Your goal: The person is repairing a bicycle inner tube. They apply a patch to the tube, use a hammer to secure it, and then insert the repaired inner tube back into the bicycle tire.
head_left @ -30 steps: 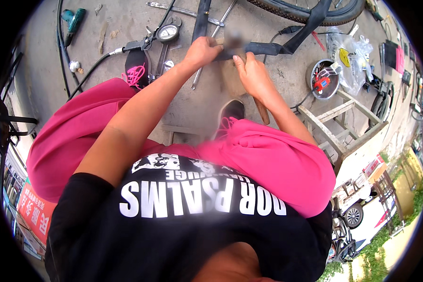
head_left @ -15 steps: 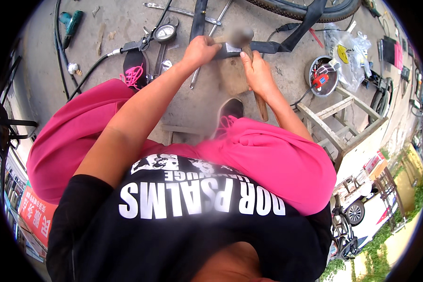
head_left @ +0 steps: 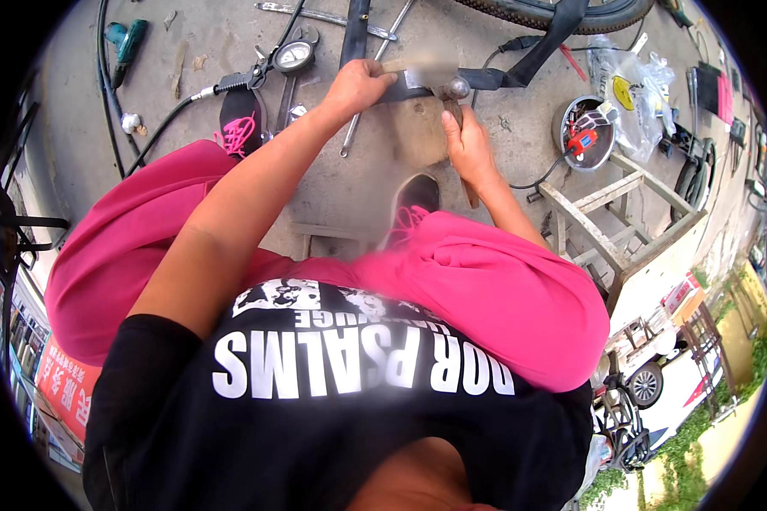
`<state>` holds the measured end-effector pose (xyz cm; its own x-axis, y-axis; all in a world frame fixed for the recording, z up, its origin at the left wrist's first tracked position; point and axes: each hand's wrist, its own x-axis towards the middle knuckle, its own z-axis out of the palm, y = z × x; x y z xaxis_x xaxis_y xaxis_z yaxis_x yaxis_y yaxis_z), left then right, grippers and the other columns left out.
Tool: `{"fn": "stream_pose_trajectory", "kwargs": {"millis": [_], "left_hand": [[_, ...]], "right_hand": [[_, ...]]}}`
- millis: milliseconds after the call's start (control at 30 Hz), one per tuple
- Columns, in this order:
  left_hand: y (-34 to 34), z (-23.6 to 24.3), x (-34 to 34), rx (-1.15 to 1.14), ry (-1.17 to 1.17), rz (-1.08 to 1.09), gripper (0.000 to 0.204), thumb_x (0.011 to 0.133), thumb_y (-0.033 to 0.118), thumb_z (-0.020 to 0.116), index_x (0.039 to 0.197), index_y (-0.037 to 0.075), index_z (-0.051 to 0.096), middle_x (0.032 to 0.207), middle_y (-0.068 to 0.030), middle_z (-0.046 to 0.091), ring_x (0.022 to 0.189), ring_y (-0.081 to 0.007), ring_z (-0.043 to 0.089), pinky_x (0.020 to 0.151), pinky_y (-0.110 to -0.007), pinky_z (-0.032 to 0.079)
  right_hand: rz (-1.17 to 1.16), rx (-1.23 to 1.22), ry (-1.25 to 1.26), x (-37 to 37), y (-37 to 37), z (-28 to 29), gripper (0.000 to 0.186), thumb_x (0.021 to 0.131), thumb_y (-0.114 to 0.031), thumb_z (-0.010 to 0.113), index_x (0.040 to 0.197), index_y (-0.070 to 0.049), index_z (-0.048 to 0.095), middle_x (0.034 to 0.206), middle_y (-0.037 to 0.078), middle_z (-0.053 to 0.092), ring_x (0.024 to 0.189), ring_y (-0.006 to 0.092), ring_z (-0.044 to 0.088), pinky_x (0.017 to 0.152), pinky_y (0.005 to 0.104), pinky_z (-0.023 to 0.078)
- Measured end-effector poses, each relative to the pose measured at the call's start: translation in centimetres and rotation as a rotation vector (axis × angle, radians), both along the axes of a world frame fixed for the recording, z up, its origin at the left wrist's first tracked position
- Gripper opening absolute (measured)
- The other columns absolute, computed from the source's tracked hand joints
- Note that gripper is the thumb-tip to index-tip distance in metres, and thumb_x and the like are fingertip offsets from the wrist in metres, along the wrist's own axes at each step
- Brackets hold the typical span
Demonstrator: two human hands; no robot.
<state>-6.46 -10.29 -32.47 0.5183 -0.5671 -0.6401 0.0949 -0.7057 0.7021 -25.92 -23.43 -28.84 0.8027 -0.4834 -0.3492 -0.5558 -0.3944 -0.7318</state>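
The thumb and fingers of my left hand (head_left: 358, 87) are pinched together on the black inner tube (head_left: 484, 79). My right hand (head_left: 470, 146) is wrapped around the wooden handle of a hammer (head_left: 458, 88), the handle's butt pointing back toward me. The hammer's head is at the tube's near edge, just right of a small pale patch (head_left: 414, 79); I can't tell whether it touches the rubber.

The tube lies across the far part of a wooden block (head_left: 422, 140), well away from the block's near edge; beyond the tube the view is blurred. Past the block's right edge, the tube bends up toward a bicycle wheel (head_left: 601, 22).

On the concrete floor (head_left: 494, 128), left of the block, lie a long metal rod (head_left: 352, 129) and a round gauge (head_left: 294, 56) on its hose. To the block's right are a metal bowl (head_left: 601, 162) holding a red tool (head_left: 582, 142), a clear plastic bag (head_left: 643, 115) and a wooden frame (head_left: 609, 198).
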Motion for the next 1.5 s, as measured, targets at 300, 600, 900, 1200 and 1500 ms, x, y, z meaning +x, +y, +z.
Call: {"fn": "stream_pose_trajectory", "kwargs": {"millis": [300,600,900,1200,1500], "left_hand": [[-0.4,-0.6,0.5,-0.012,-0.032,-0.035,0.032,0.085,0.03,0.068,0.075,0.0,0.064,0.062,-0.0035,0.056,0.061,-0.011,0.048,0.057,-0.031,0.04],[0.2,-0.7,-0.2,-0.021,-0.004,-0.008,0.029,0.084,0.029,0.068,0.078,0.001,0.068,0.066,-0.0038,0.06,0.063,-0.0117,0.053,0.059,-0.031,0.043],[0.0,-1.2,0.6,-0.014,0.082,-0.011,0.026,0.081,0.028,0.068,0.078,0.002,0.069,0.066,-0.0032,0.061,0.063,-0.0112,0.053,0.059,-0.029,0.043],[-0.1,-1.9,0.7,-0.054,0.061,-0.009,0.03,0.082,0.029,0.066,0.081,-0.001,0.068,0.067,-0.0106,0.062,0.06,-0.0185,0.058,0.056,-0.035,0.046],[-0.3,-0.8,0.0,-0.038,0.063,0.0,0.029,0.085,0.029,0.069,0.07,0.004,0.062,0.062,0.0002,0.054,0.058,-0.0087,0.047,0.052,-0.029,0.035]], "right_hand": [[-0.075,0.215,0.05,0.2,-0.4,-0.4,0.051,0.096,-0.04,0.048,0.115,0.007,0.051,0.09,0.037,0.06,0.091,0.0538,0.057,0.076,0.0539,0.046],[0.095,-0.036,0.137,1.6,1.4,2.4,0.043,0.097,-0.037,0.048,0.104,0.006,0.048,0.078,0.034,0.06,0.08,0.0539,0.057,0.067,0.0562,0.045],[0.2,-0.125,0.249,3.7,1.2,4.8,0.04,0.098,-0.037,0.048,0.099,0.003,0.047,0.078,0.034,0.06,0.078,0.0539,0.057,0.065,0.0581,0.044],[0.218,-0.11,0.326,5.3,1.4,5.9,0.043,0.099,-0.038,0.046,0.101,0.005,0.048,0.08,0.034,0.061,0.08,0.0534,0.058,0.068,0.0565,0.045],[0.118,-0.082,0.269,4.8,0.6,5.4,0.048,0.098,-0.041,0.046,0.098,0.007,0.05,0.08,0.033,0.061,0.078,0.0507,0.06,0.069,0.0545,0.047]]}}
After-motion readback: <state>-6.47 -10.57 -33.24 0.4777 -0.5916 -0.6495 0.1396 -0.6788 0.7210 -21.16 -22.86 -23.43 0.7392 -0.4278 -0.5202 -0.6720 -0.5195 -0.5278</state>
